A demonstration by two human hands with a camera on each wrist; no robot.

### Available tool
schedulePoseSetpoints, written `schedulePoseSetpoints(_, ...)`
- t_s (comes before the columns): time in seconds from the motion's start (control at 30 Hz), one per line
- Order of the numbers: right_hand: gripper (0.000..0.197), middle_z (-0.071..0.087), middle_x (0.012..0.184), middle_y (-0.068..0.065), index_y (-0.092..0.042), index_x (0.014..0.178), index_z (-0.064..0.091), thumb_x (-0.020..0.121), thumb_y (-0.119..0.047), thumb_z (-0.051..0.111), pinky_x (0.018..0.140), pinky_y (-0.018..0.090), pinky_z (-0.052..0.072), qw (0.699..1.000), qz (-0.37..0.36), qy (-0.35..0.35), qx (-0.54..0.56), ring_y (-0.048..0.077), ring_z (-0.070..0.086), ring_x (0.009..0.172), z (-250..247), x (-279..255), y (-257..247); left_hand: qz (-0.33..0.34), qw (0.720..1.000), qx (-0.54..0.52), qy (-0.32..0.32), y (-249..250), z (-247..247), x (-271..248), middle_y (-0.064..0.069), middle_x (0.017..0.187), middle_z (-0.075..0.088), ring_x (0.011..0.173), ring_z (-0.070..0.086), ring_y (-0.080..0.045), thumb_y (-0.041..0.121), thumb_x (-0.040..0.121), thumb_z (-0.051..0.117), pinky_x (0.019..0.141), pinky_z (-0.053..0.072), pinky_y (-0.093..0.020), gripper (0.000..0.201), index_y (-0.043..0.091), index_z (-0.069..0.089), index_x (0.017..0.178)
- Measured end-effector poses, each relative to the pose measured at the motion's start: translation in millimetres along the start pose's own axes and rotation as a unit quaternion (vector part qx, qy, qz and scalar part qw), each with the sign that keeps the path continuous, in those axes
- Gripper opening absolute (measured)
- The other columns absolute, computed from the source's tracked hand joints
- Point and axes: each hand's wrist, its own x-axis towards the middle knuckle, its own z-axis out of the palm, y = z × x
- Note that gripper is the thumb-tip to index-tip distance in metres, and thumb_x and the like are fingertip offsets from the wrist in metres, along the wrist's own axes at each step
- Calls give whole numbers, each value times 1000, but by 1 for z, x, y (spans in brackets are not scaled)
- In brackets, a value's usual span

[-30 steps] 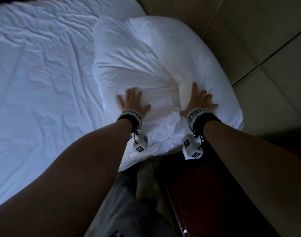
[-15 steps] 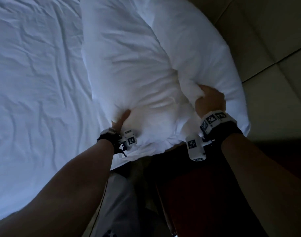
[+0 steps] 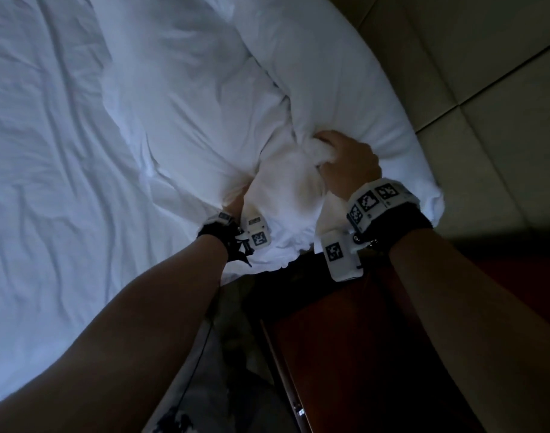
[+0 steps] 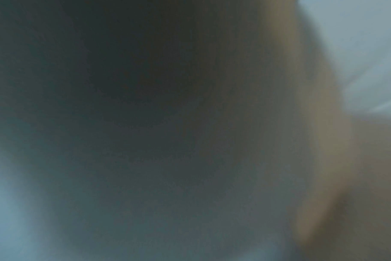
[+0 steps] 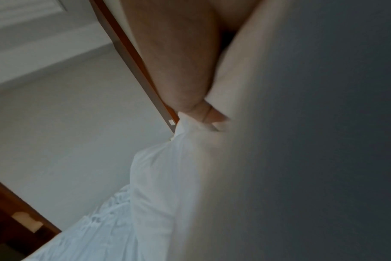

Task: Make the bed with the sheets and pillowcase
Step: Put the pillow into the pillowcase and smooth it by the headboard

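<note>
The left hand is almost wholly buried under the near pillow, so its fingers and grip cannot be told. The left wrist view is a dark blur with only a pale patch of fabric at its upper right. The right hand bunches pillow fabric, its fingertips hidden in the folds. The far pillow and the sheet run off the head view's edges.
</note>
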Motion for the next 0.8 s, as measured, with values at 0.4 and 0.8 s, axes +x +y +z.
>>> schedulePoseSetpoints(0.4, 64, 32, 134, 11, -31, 130, 31, 76, -50, 60, 102, 58, 24, 978, 63, -18, -199, 34, 29, 126, 28, 10, -36, -5, 982, 21, 188, 35, -59, -58, -12, 146, 41, 132, 45, -33, 51, 66, 75, 91, 43, -40, 104, 4, 31, 147)
schedulePoseSetpoints(0.8, 112, -2, 158, 14, -26, 151, -11, 74, -59, 64, 103, 74, 13, 977, 116, 23, -178, 36, 3, 146, 16, 82, -69, 55, 955, -66, 283, 119, -101, -36, -9, 155, 28, 132, 42, -36, 88, 47, 64, 103, 40, -54, 135, 35, -3, 152)
